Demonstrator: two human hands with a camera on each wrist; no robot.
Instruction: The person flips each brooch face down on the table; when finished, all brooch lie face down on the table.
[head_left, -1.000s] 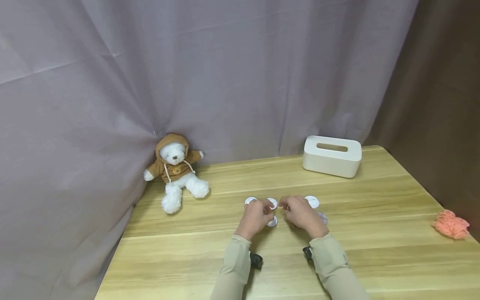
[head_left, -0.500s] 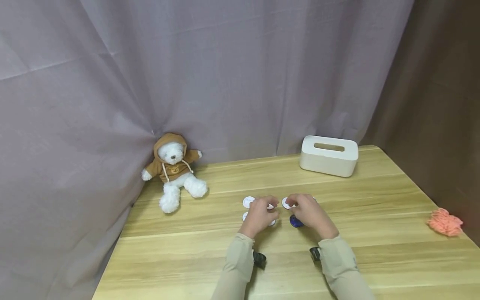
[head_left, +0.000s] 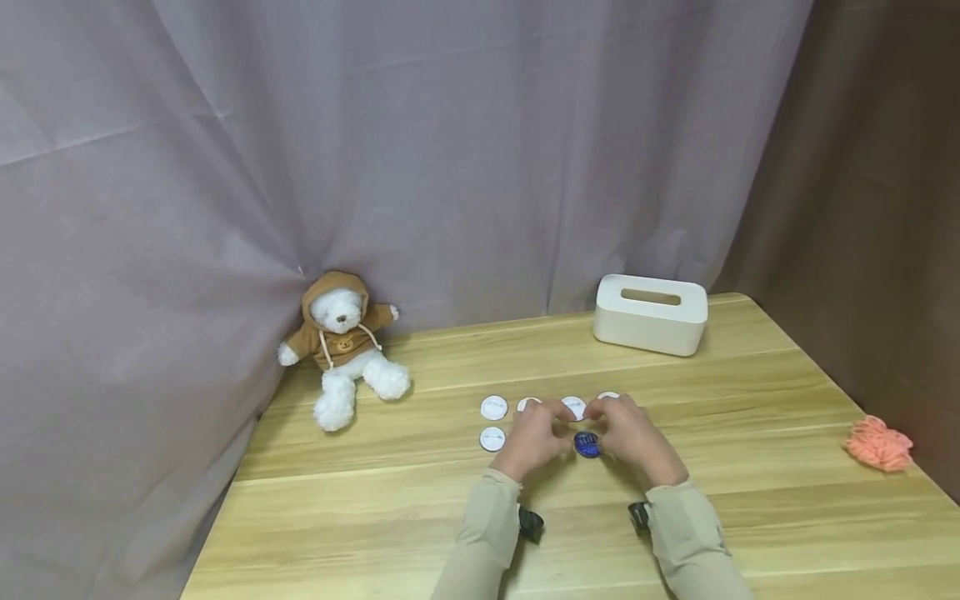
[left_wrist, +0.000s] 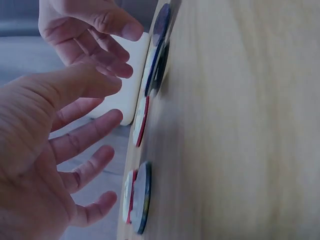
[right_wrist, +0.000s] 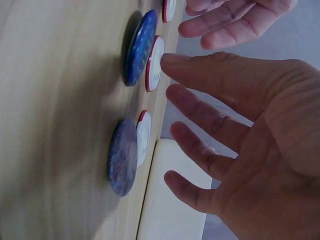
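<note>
Between the two hands a blue button badge lies face up on the wooden table. My left hand hovers just left of it, fingers spread and loosely bent, gripping nothing. On its other side is my right hand, also with loosely bent fingers and an unfilled palm; its thumb tip overlaps a red-edged badge in the right wrist view. White pin backs show on badges at the left, such as the back-row badge and the front-row badge. A purplish badge lies beneath my right hand, hidden in the head view.
A white teddy bear in a brown hoodie sits at the back left. The cream tissue box stands at the back right, and coral yarn lies near the right edge. A grey curtain hangs behind the table.
Both hands have shifted right. The blue badge, out of sight one second ago, now shows face up between them. The left-hand badges are less covered. The whole head view has drifted slightly.
</note>
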